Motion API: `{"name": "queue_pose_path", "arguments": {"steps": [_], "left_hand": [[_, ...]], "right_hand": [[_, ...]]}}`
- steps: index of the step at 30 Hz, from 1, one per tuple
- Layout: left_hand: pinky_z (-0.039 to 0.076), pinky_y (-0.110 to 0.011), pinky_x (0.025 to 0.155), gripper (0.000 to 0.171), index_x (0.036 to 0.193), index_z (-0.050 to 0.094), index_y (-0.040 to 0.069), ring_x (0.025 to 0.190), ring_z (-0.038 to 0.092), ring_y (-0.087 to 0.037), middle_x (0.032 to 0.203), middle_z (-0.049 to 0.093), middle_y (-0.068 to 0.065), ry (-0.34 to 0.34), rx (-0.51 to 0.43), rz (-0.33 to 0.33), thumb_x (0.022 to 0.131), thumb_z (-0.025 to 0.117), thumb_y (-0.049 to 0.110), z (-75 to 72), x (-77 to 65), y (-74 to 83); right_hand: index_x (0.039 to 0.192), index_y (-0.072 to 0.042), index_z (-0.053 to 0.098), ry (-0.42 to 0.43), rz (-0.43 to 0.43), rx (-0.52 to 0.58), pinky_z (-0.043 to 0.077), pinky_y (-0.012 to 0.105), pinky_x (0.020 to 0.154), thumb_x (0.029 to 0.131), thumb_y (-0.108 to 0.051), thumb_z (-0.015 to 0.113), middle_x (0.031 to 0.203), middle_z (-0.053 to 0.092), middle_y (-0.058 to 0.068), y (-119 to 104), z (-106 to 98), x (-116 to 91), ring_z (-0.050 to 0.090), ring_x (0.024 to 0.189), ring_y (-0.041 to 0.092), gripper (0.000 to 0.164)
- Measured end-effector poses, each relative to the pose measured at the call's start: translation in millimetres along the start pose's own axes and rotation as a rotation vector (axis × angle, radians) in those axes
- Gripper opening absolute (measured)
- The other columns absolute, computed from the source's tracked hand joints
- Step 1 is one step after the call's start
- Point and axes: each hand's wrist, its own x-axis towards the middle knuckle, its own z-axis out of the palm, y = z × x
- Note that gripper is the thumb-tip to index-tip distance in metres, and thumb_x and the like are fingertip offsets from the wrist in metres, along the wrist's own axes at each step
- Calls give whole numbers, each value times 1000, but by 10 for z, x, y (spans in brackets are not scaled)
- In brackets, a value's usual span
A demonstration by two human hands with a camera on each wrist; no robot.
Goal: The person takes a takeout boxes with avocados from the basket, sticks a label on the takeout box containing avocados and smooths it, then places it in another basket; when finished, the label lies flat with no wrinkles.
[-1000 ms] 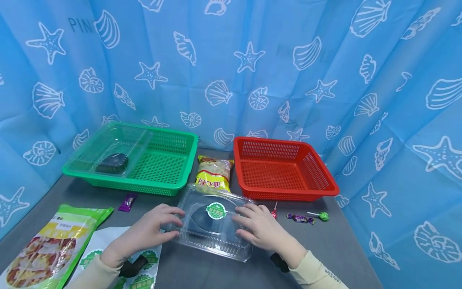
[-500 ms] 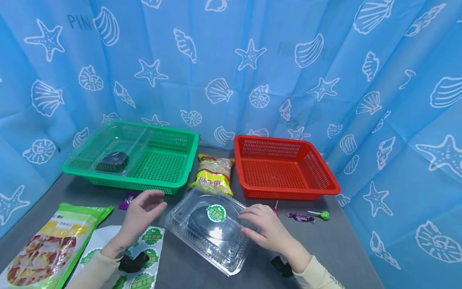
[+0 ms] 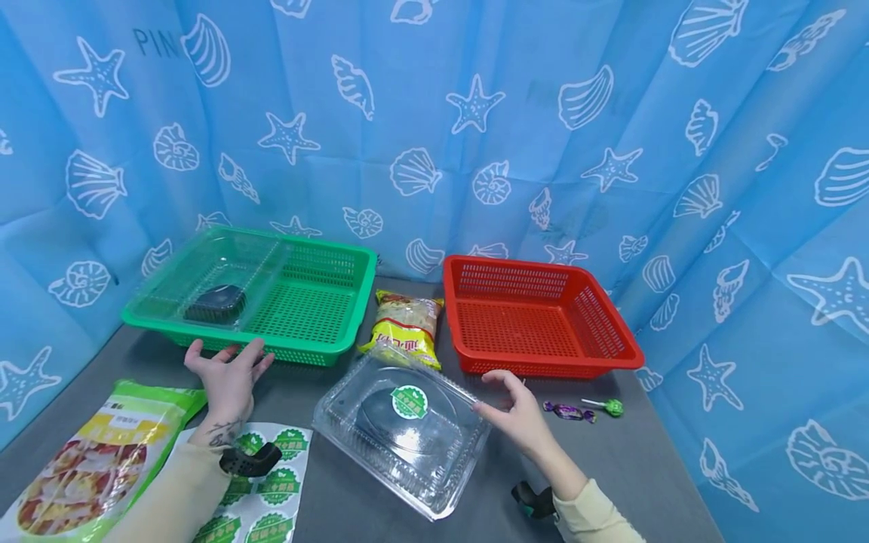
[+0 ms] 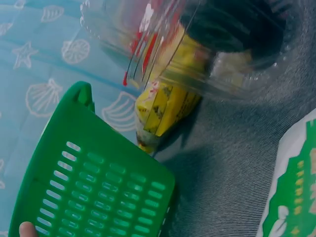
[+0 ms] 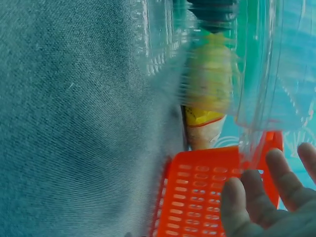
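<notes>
A clear hinged plastic food box (image 3: pixel 407 430) with a round green sticker (image 3: pixel 409 402) on its lid sits on the table, turned at an angle. A dark round thing shows inside it. At its right edge is my right hand (image 3: pixel 512 418), fingers (image 5: pixel 284 177) spread and thumb tip close to the rim. My left hand (image 3: pixel 227 381) is at the front wall of the green basket (image 3: pixel 319 343), fingers spread and apart. The purple wrapped candy that lay there is hidden by this hand. In the green basket stands another clear box (image 3: pixel 237 264) with a dark content.
A red basket (image 3: pixel 543 366) stands at the back right, with a yellow food bag (image 3: pixel 406 324) between the baskets. Right of my right hand lie a purple candy (image 3: pixel 570 412) and a green lollipop (image 3: pixel 613 408). A sticker sheet (image 3: pixel 278 483) and a large food bag (image 3: pixel 88 467) lie front left.
My left hand has left the box and moved left to the green basket's front. The box has turned, its near edge swinging towards me. My right hand has drawn slightly right.
</notes>
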Motion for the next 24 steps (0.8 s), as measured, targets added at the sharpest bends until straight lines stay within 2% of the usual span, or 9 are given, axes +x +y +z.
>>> {"name": "queue_pose_path", "arguments": {"steps": [4,8,13,17,20,24], "left_hand": [[49,-39,77,97,124,4,39,72,52,-25,103,22,-6,19,27,60,63,77,17,2,78,-23],[50,-40,74,98,124,5,41,64,51,-25,103,23,-6,40,58,92,63,77,14,2,130,-47],[50,-40,73,99,124,5,42,62,52,-25,104,23,-6,57,63,97,63,77,11,-13,170,-79],[50,-40,74,99,123,5,42,62,52,-24,104,23,-6,53,59,99,63,77,10,-19,179,-93],[50,-40,73,99,124,5,42,61,51,-24,104,22,-5,56,59,92,64,77,10,-11,164,-93],[50,-40,74,99,124,4,42,63,50,-24,104,22,-5,50,58,81,64,76,9,10,132,-82]], "right_hand": [[106,5,51,-85,56,86,48,30,66,70,-2,69,105,54,18,49,-20,32,52,90,27,41],[113,2,48,-182,75,136,45,37,75,73,-8,67,110,51,21,155,-20,74,50,95,34,46],[119,-2,45,-303,71,182,41,42,79,73,-5,66,116,48,24,188,2,141,47,96,31,50],[123,2,42,-405,53,205,39,39,82,73,-2,64,118,46,25,107,4,205,45,102,33,55],[126,2,39,-480,74,207,36,40,86,72,-5,65,121,45,21,59,7,246,43,106,32,60],[128,-6,39,-565,145,228,35,41,90,72,-12,65,122,44,13,84,21,284,41,108,26,62]]}}
